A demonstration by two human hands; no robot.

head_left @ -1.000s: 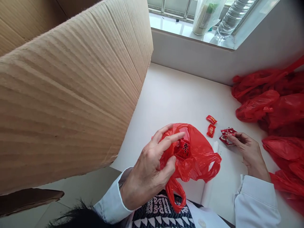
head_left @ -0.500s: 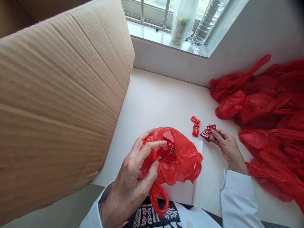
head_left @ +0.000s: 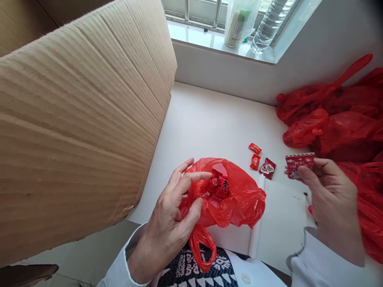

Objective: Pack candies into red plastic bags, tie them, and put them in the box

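Note:
My left hand (head_left: 175,217) has its fingers spread at the left side of the mouth of a red plastic bag (head_left: 242,191), touching it. Thumb and index finger stand apart over the opening. Inside lie several red wrapped sweets (head_left: 222,187), partly covered by the bag's folds. My right hand (head_left: 332,195), a little smeared by motion, pinches a dark red candy packet (head_left: 299,164) with white print, lifted above the table. Left of that packet, a dark red heart-printed sweet (head_left: 268,168) and two small red sweets, one upper (head_left: 255,148) and one lower (head_left: 255,162), lie on the white table.
A big cardboard box (head_left: 89,119) rises on the left. Filled red plastic bags (head_left: 344,123) are heaped along the right. On the windowsill stand a clear bottle (head_left: 271,30) and a bagged container (head_left: 237,28). A pen-like object (head_left: 307,199) lies beside my right wrist.
My right hand has moved right and up with one packet, leaving the heart-printed sweet on the table. The left hand stays at the bag. The view has shifted slightly.

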